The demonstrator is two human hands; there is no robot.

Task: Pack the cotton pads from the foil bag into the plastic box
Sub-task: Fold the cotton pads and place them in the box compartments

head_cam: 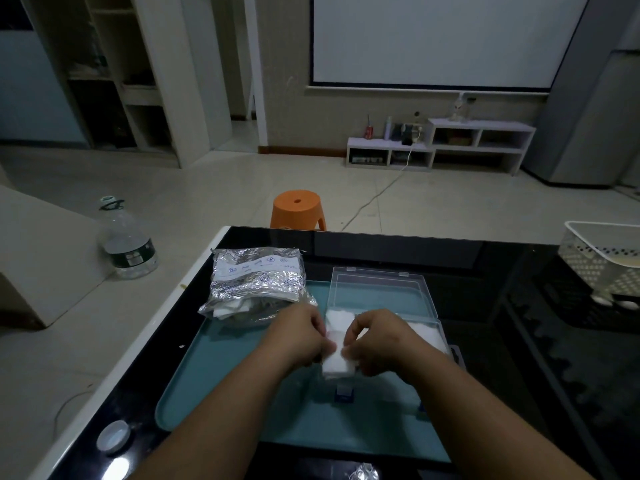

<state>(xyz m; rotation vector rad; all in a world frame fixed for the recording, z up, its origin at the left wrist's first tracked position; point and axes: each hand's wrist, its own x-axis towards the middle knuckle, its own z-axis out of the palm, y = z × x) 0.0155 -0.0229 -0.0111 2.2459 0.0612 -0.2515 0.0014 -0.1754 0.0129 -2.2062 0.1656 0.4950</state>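
A crinkled silver foil bag lies on the far left corner of a teal tray, its open mouth toward me with white pads showing inside. To its right stands a clear plastic box with its lid open, white cotton pads inside at the right. My left hand and my right hand meet over the box's left part, both pinching a small stack of white cotton pads between fingers and thumbs.
The tray sits on a black glossy table. A white perforated basket stands at the far right. A white bottle cap lies near the table's left front edge. An orange stool and a large water bottle stand on the floor.
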